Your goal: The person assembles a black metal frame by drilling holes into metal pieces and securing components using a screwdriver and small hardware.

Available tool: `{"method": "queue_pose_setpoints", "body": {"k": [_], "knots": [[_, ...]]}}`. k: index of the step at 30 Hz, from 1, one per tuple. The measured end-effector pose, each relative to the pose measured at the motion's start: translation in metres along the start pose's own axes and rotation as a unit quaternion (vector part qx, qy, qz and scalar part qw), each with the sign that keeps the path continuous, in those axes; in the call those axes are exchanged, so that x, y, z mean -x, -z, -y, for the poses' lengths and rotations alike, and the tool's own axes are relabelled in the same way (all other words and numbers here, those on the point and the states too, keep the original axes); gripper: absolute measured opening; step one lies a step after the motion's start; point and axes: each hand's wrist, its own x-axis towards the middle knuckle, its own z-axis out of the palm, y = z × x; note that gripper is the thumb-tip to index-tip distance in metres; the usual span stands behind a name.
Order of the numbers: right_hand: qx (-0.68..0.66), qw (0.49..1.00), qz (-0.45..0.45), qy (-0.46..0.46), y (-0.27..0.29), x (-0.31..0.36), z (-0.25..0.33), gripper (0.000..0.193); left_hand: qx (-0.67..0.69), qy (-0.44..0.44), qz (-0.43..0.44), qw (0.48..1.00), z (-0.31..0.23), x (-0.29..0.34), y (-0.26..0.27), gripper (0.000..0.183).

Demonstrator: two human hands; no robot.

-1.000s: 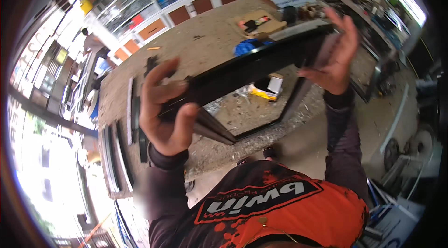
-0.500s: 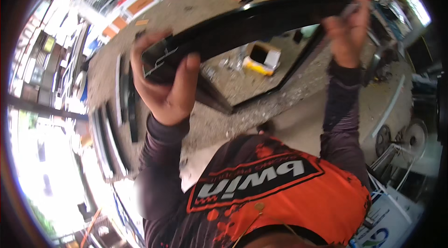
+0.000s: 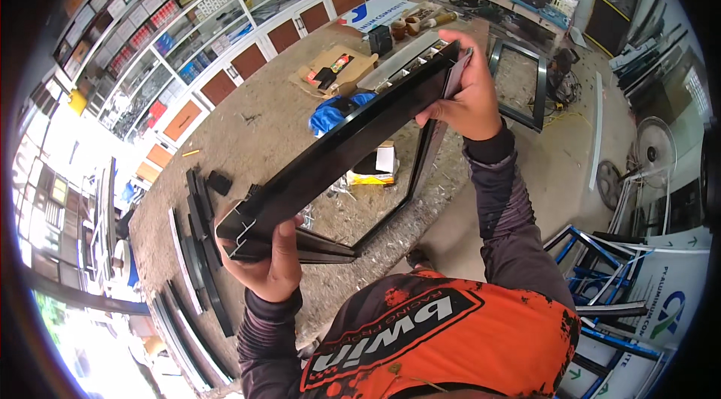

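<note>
A black rectangular metal frame [image 3: 360,125] stands tilted over the table in front of me, held by two corners. My left hand [image 3: 270,271] is closed around its left corner, where the cut end of the profile shows its hollow section. At the opposite end of the same bar, my right hand [image 3: 477,98] grips the right corner, thumb on the near face and fingers over the far side. The frame's lower bar lies near the table's front edge; whether it touches cannot be told. Through its opening shows a yellow and white box [image 3: 375,176], beside clear plastic scraps.
Dark metal strips [image 3: 199,249] lie on the worktable [image 3: 225,136] at left. Beyond my frame are a blue bag [image 3: 327,115], flattened cardboard [image 3: 353,68] and brown cups [image 3: 405,26]. Another black frame [image 3: 537,91] leans at right, near a standing fan [image 3: 652,151]. Glass-fronted shelves line the back.
The view has shifted, showing more of the room. In it, the frame sits lower at its left end and slants more steeply up to the right. Both hands keep their grip on its corners.
</note>
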Motion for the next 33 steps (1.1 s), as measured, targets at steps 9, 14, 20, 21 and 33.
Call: {"method": "queue_pose_setpoints", "body": {"k": [9, 14, 20, 21, 33], "knots": [[-0.032, 0.997, -0.072, 0.025, -0.021, -0.031, 0.012, 0.113, -0.009, 0.014, -0.007, 1.000, 0.005, -0.011, -0.019, 0.050], [0.279, 0.955, -0.038, 0.093, 0.020, -0.029, -0.003, 0.076, 0.093, 0.062, 0.033, 0.993, 0.017, -0.013, -0.033, 0.048], [0.389, 0.872, 0.116, 0.273, -0.038, -0.038, 0.051, 0.089, -0.023, -0.016, 0.070, 0.997, 0.054, 0.008, -0.018, 0.054], [0.389, 0.859, 0.177, 0.282, -0.055, -0.035, 0.066, 0.093, -0.016, -0.010, 0.061, 0.998, 0.054, 0.012, -0.024, 0.057], [0.437, 0.838, 0.233, 0.230, -0.146, -0.014, 0.082, 0.073, -0.062, 0.071, 0.116, 0.989, 0.175, 0.086, 0.045, 0.069]]}}
